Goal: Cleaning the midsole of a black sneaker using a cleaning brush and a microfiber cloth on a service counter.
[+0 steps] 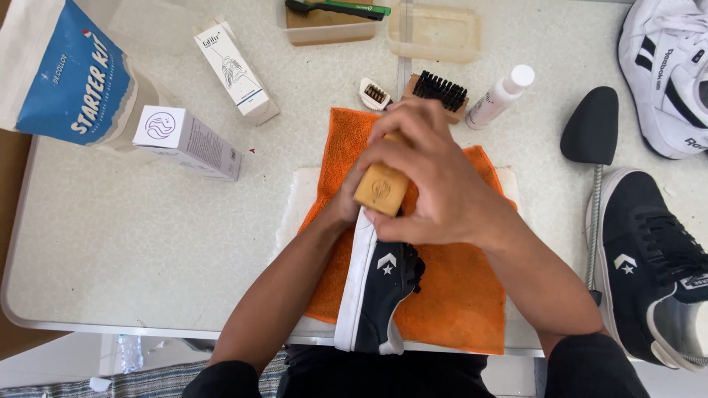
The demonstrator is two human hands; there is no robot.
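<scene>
Right hand (pixel 424 177): fingers curled tight around wooden brush (pixel 381 189), pressed on navy sneaker (pixel 377 284). Left hand (pixel 345 210): mostly hidden, finger state indeterminable, at sneaker's toe. Sneaker lies on orange towel (pixel 450 295).

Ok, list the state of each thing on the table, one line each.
Dark navy sneaker with white sole: on its side on the orange cloth, held by the left hand.
Wooden block brush: gripped by the right hand, on the sneaker.
White plastic bottle: capped, lying down.
Second navy sneaker: laced, shoe tree inside.
</scene>
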